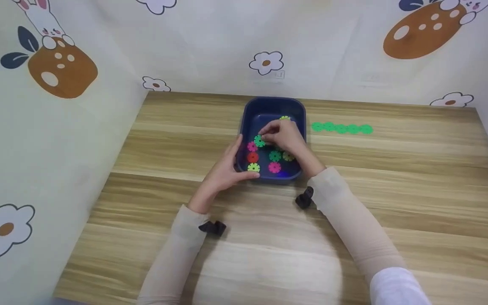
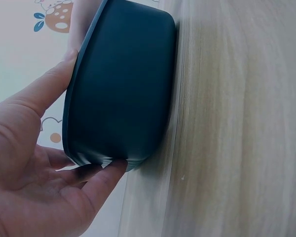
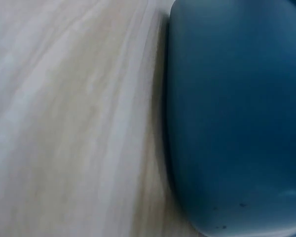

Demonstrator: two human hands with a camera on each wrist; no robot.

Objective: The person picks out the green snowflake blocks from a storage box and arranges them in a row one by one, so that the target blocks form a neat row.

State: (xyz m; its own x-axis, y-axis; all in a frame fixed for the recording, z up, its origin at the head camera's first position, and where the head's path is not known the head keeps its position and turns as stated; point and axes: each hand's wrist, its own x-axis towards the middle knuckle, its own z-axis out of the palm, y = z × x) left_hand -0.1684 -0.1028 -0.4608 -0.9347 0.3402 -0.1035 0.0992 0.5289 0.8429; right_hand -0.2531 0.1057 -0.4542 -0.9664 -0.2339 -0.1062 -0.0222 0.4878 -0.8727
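Note:
A dark blue plastic bin (image 1: pixel 269 106) stands on the table with several notched snowflake discs inside, among them a red disc (image 1: pixel 253 157) and a pink disc (image 1: pixel 274 167). My left hand (image 1: pixel 225 170) holds the bin's near left corner, thumb along the front rim and fingers against the left side. In the left wrist view, that hand (image 2: pixel 49 168) is round the bin's outer wall (image 2: pixel 121 79). Reaching over the right rim, my right hand (image 1: pixel 285 134) pinches a green snowflake disc (image 1: pixel 259 141) above the bin floor. The right wrist view shows only the bin's outside (image 3: pixel 237 108) and tabletop.
Right of the bin, a straight row of green discs (image 1: pixel 342 128) lies on the wooden table (image 1: pixel 396 178). Patterned wall covering (image 1: pixel 210 46) rises behind the table and on its left. A black wrist mount (image 1: pixel 213 228) sits on the left sleeve, another (image 1: pixel 304 198) on the right.

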